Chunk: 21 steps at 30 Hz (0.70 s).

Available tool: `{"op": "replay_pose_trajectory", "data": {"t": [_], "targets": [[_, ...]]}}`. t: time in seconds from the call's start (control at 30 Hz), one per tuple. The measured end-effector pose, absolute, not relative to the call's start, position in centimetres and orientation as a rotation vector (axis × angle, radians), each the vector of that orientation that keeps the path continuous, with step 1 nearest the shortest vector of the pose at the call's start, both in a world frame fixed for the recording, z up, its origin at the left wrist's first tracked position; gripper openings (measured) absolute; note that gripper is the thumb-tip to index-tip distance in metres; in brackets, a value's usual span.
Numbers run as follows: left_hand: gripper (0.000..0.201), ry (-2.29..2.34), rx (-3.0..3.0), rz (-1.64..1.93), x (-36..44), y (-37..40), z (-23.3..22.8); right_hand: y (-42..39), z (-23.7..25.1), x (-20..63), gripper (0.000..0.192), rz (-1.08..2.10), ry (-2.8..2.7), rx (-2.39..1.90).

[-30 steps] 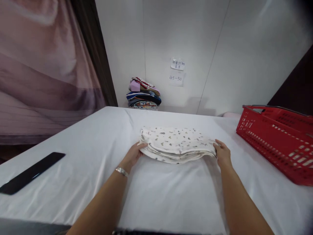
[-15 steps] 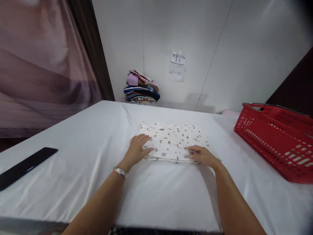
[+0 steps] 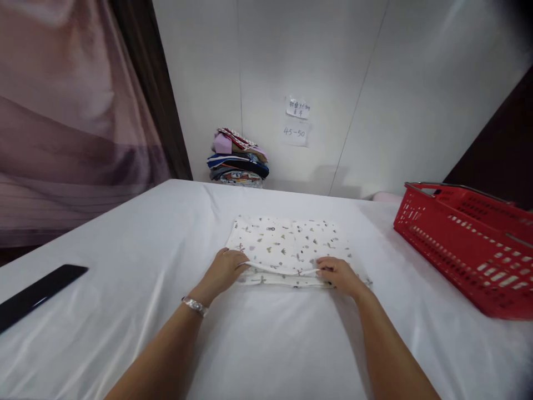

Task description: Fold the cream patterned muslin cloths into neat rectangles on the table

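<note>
A white cloth (image 3: 287, 241) with small printed plant and animal shapes lies folded in layers on the white-covered table. My left hand (image 3: 225, 268) is closed on the near left part of its upper layer. At the near right, my right hand (image 3: 338, 274) pinches the same layer. Between the two hands the near edge of that layer is raised a little, and the layers below show along the front. A shiny bracelet (image 3: 195, 305) is on my left wrist.
A red perforated basket (image 3: 462, 244) stands at the right. A black flat object (image 3: 41, 294) lies at the left. Beyond the table's far edge is a stack of folded fabrics (image 3: 238, 158). Paper notes (image 3: 296, 132) hang on the wall; a curtain (image 3: 75, 128) hangs at the left.
Both hands have gone from resting open on the cloth to gripping its near edge. The top layer's front edge has been lifted slightly. The view has tilted a little upward.
</note>
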<state>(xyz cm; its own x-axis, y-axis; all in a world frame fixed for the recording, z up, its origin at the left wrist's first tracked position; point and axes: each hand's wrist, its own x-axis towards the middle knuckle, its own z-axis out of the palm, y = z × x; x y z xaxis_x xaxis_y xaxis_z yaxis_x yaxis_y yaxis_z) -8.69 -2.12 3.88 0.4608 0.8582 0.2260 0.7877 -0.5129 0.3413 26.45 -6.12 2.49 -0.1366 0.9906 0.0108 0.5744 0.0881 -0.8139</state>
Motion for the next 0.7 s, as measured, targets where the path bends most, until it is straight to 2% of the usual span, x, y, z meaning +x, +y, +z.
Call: {"op": "replay_pose_trajectory", "data": {"t": [0.13, 0.27, 0.37, 0.47, 0.57, 0.67, 0.7], "targets": [[0.03, 1.51, 2.643, 0.676, -8.9, -2.4, 5.6, -6.4, 2.5, 26.4, 0.029, 0.774, -1.937, -1.575], [0.029, 1.467, 2.785, 0.844, -9.6, -2.9, 6.9, -7.3, 3.6, 27.9, 0.027, 0.473, -2.157, -1.597], [0.025, 1.32, 2.897, 0.824, -10.7, -3.7, 7.5, -9.0, 4.9, 29.6, 0.03, 0.285, -2.208, -1.685], [0.023, 1.206, 2.963, 0.76, -11.7, -3.3, 8.4, -9.8, 6.6, 30.8, 0.029, 0.225, -2.271, -1.728], [0.027, 1.249, 2.986, 0.604, -11.5, 0.4, 10.9, -6.9, 9.7, 31.5, 0.024, 0.255, -2.387, -1.724], [0.03, 1.598, 2.942, 0.465, -9.3, 7.5, 15.6, 0.4, 15.3, 31.8, 0.016, 0.129, -2.384, -1.857], [0.028, 1.693, 2.901, 0.507, -8.1, 10.2, 17.5, 3.3, 17.5, 32.0, 0.018, 0.052, -2.31, -1.895]]}}
